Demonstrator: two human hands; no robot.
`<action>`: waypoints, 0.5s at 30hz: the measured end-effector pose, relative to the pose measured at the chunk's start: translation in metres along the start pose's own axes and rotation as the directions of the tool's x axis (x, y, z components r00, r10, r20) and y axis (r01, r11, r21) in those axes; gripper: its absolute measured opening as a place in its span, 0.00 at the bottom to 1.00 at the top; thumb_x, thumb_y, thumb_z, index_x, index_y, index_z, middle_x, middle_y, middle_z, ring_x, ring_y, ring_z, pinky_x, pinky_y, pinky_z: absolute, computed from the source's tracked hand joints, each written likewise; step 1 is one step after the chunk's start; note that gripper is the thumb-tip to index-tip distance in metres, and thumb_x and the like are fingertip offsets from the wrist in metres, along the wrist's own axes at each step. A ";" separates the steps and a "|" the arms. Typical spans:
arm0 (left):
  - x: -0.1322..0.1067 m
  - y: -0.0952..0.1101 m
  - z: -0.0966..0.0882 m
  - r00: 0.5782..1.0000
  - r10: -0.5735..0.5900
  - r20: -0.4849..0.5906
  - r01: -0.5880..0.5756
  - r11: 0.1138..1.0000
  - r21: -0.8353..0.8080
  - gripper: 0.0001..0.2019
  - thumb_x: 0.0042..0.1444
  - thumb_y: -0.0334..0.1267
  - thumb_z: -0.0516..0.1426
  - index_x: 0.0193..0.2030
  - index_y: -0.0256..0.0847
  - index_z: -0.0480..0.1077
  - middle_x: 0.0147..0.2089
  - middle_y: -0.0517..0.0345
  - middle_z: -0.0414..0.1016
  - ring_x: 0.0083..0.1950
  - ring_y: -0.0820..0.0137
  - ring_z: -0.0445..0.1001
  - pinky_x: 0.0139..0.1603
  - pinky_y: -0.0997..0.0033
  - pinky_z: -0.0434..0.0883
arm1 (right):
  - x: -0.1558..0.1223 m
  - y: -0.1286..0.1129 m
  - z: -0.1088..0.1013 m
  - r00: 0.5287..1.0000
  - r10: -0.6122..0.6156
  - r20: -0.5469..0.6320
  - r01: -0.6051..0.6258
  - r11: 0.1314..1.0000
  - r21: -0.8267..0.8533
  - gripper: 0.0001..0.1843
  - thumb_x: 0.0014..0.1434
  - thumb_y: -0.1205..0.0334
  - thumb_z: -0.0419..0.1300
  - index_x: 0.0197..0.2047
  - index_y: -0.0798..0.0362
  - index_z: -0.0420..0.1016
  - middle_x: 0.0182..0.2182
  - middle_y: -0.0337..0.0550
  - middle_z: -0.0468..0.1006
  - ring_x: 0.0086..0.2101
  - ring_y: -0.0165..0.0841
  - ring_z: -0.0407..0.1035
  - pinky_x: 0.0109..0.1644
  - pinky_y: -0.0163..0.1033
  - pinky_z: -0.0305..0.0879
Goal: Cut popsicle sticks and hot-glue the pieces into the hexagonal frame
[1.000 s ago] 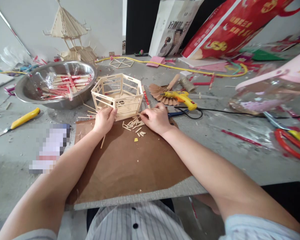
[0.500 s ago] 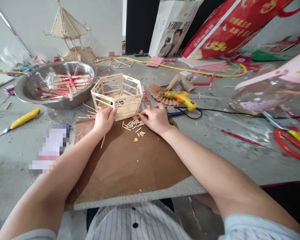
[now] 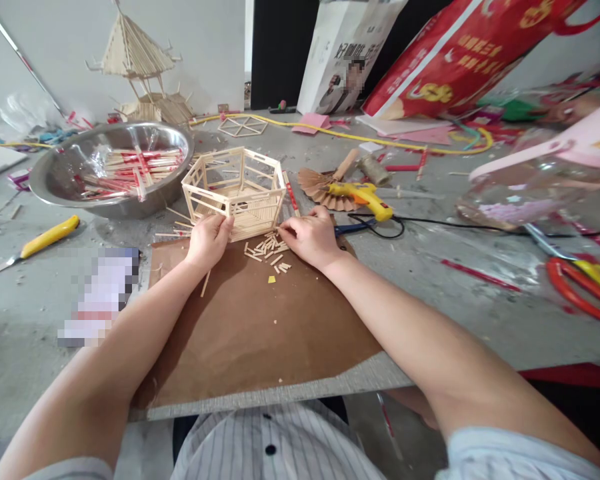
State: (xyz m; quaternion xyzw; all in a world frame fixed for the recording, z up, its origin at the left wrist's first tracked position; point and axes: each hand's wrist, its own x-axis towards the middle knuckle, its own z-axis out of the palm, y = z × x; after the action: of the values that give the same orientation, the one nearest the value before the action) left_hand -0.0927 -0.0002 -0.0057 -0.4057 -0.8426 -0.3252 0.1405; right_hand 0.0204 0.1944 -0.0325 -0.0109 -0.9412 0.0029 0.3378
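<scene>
A hexagonal frame of thin wooden sticks [image 3: 257,205] with open railings stands at the far edge of a brown paper sheet [image 3: 260,333]. My left hand [image 3: 209,243] is closed at the frame's near left corner, thumb and fingers pinching it. My right hand [image 3: 311,235] is closed in a pinch by the frame's lower right corner; whatever is between its fingertips is too small to make out. Between my hands lies a loose pile of short cut stick pieces [image 3: 267,248]. Under my left wrist a longer stick [image 3: 206,283] pokes out.
At left are a steel bowl [image 3: 45,180] of red-wrapped sticks, a yellow utility knife [image 3: 50,237] and a blurred phone [image 3: 100,293]. A yellow glue gun [image 3: 375,200], a folded paper fan [image 3: 315,187] and red-handled scissors [image 3: 575,293] lie right. A stick pagoda [image 3: 135,53] stands behind.
My hands and the stick frame hold the same places. At the far right edge, a blurred shape has come into view behind the pink-lidded container.
</scene>
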 end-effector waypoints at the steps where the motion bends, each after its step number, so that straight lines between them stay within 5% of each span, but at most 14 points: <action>1: 0.000 0.000 0.000 1.000 0.003 -0.001 -0.003 1.000 0.001 0.19 0.58 0.45 0.44 0.20 0.39 0.61 0.22 0.59 0.64 0.29 0.72 0.63 0.32 0.73 0.60 | 0.000 0.000 0.000 1.000 0.001 0.000 -0.001 1.000 -0.001 0.14 0.58 0.59 0.51 0.25 0.54 0.71 0.19 0.39 0.75 0.22 0.30 0.66 0.42 0.42 0.50; 15: 0.000 0.000 0.000 1.000 0.005 -0.005 -0.005 1.000 0.006 0.19 0.59 0.45 0.44 0.21 0.39 0.63 0.22 0.58 0.65 0.28 0.72 0.64 0.30 0.73 0.60 | 0.001 0.000 0.000 1.000 0.016 0.016 -0.016 1.000 0.008 0.14 0.58 0.59 0.51 0.25 0.54 0.71 0.19 0.38 0.75 0.22 0.30 0.65 0.42 0.42 0.50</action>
State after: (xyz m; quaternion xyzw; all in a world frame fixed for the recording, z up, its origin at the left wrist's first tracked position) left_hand -0.0928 0.0000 -0.0061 -0.4067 -0.8421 -0.3234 0.1447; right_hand 0.0201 0.1940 -0.0319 -0.0171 -0.9436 0.0097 0.3304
